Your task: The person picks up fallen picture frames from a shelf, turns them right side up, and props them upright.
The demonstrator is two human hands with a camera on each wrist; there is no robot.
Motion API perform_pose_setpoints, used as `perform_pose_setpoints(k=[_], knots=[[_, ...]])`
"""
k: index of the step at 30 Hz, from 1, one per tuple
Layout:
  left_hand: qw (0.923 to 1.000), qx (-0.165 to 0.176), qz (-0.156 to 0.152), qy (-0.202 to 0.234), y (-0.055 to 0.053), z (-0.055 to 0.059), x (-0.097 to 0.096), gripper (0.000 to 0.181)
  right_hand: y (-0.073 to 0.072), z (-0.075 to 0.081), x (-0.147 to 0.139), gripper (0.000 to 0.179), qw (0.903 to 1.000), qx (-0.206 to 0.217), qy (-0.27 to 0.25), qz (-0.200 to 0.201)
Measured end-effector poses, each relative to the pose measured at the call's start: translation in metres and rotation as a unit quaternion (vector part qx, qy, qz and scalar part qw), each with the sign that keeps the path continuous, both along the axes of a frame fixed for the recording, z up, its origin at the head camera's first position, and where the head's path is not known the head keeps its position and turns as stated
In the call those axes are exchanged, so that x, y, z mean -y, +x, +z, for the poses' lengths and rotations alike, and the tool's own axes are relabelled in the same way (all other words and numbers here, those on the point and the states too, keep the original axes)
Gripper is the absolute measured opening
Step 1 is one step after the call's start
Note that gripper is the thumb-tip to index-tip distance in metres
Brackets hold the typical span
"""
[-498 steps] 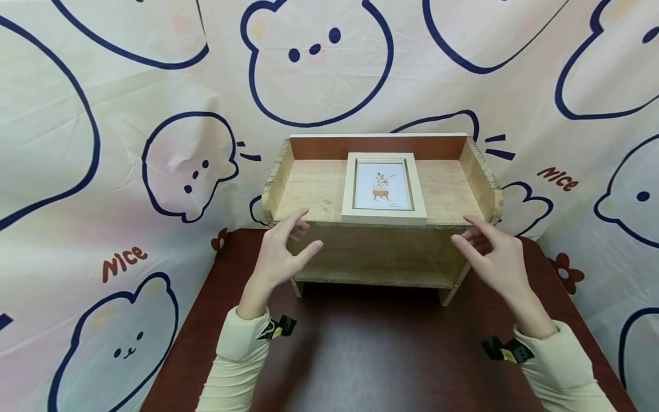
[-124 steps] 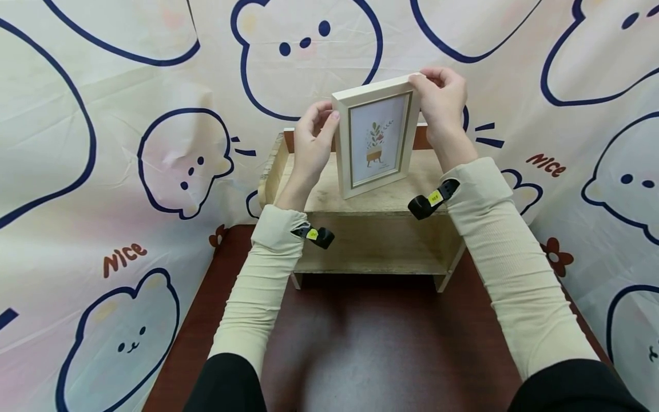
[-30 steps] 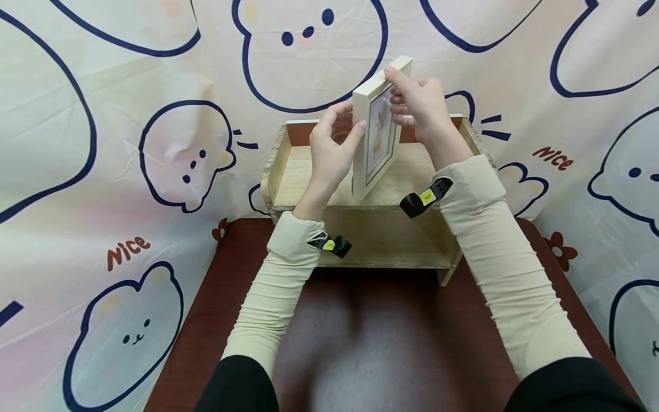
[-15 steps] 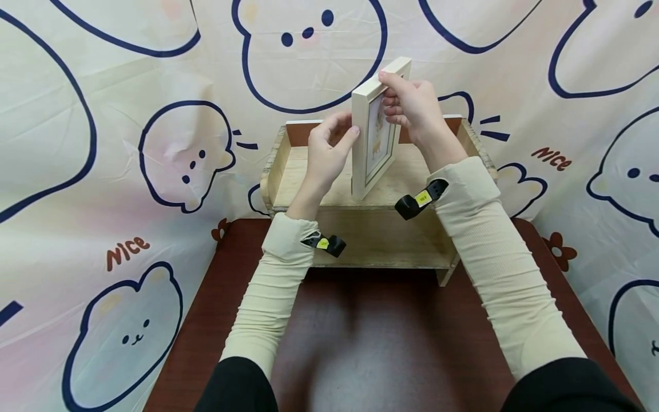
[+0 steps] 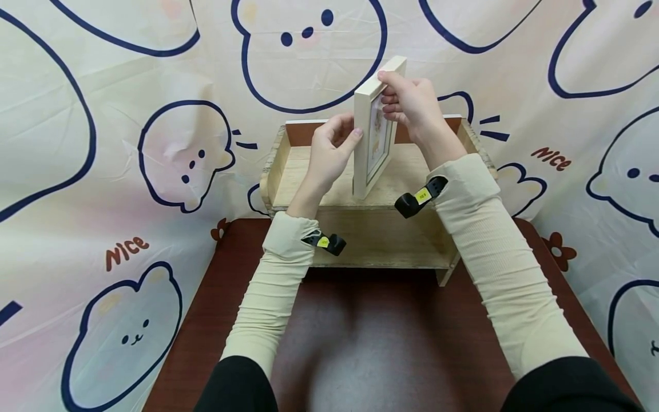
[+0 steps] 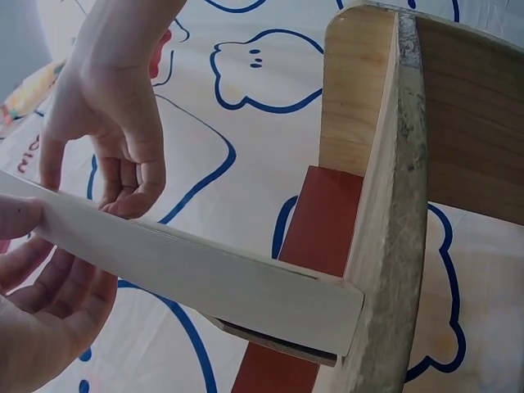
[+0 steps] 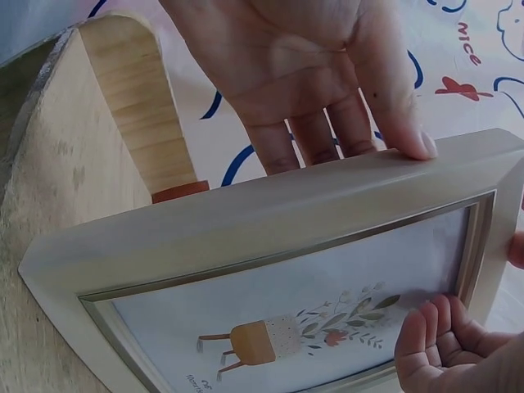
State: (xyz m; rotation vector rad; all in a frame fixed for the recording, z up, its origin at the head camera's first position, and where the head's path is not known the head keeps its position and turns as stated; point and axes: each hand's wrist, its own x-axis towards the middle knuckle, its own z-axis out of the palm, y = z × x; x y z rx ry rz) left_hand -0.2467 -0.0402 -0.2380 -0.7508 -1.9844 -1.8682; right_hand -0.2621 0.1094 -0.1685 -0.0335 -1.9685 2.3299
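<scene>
A cream picture frame (image 5: 362, 137) stands upright on the top board of a small wooden shelf (image 5: 293, 177), turned sideways so its left edge faces me. Behind its glass, in the right wrist view, shows a print (image 7: 270, 327) of a plant in an orange-and-white pot. My left hand (image 5: 332, 146) grips the near side edge, thumb on the edge and fingers behind. At the top edge my right hand (image 5: 414, 109) pinches the frame, its other fingers curled in front of the glass. The frame's lower corner meets the shelf board in the left wrist view.
The shelf has a lower board (image 5: 381, 260), side walls and a reddish-brown back strip (image 5: 301, 134). It stands on a dark red-brown table (image 5: 370, 343). A cloth with bear drawings (image 5: 175, 154) hangs close behind and along the sides.
The frame lay flat on the shelf at first, both hands apart from it. Later both hands held it upright, facing me, then turned it sideways. Over the last second it has barely shifted.
</scene>
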Motion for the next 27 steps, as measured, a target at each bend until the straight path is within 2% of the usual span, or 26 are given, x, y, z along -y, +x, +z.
perform_pose_setpoints(k=[3, 7, 9, 15, 21, 27], knots=[[1.0, 0.007, 0.005, -0.004, 0.004, 0.002, -0.001, 0.024, -0.001, 0.0, 0.0, 0.023, 1.0, 0.002, -0.003, 0.004], [0.9998, 0.017, 0.011, -0.008, 0.016, 0.011, -0.004, 0.024, -0.002, 0.001, 0.0, 0.022, 0.9998, 0.007, -0.012, 0.01], [0.9997, 0.019, 0.013, -0.012, 0.018, 0.012, -0.005, 0.025, -0.003, 0.001, -0.001, 0.022, 0.9996, 0.012, -0.02, 0.014], [0.9998, 0.006, 0.018, -0.011, 0.006, 0.003, -0.009, 0.025, -0.004, 0.002, -0.002, 0.021, 0.9988, 0.02, -0.038, 0.023], [0.9991, 0.002, 0.034, -0.026, 0.006, 0.001, -0.012, 0.026, -0.006, 0.002, -0.003, 0.021, 0.9978, 0.025, -0.054, 0.03], [0.9984, 0.015, 0.04, -0.036, 0.031, 0.017, -0.016, 0.025, -0.007, 0.003, -0.004, 0.02, 0.9967, 0.035, -0.067, 0.027]])
